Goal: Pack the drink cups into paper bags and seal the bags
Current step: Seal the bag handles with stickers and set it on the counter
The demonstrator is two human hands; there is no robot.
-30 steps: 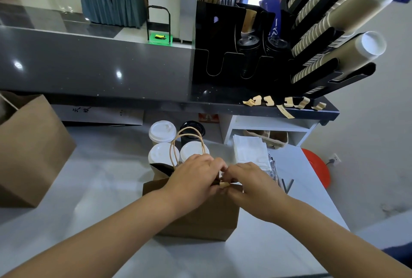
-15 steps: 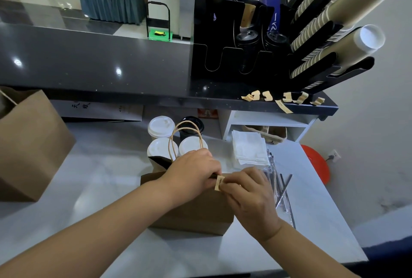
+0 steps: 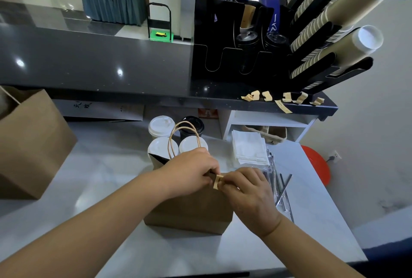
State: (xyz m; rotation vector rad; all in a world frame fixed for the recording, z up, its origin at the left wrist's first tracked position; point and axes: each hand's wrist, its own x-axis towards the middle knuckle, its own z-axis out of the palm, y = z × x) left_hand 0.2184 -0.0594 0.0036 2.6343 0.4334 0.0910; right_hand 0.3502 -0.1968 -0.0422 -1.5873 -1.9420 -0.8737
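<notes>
A small brown paper bag (image 3: 189, 213) stands on the white counter (image 3: 107, 166) in front of me, its twine handles (image 3: 178, 137) sticking up. My left hand (image 3: 191, 171) pinches the bag's folded top edge. My right hand (image 3: 247, 190) holds a short tan sticker strip (image 3: 217, 181) against that edge, between both thumbs. Behind the bag stand several lidded cups: three with white lids (image 3: 161, 124) and one with a black lid (image 3: 193, 124). The bag's contents are hidden.
A larger brown bag (image 3: 33, 143) stands at the left. White napkins (image 3: 248, 149) and wrapped straws (image 3: 281, 186) lie to the right. More tan stickers (image 3: 267, 96) hang on the dark ledge, under the black cup and lid dispenser (image 3: 267, 43).
My right hand drew back slightly toward me with the sticker strip, which now stands upright at the bag's top edge. The left hand stays on the fold.
</notes>
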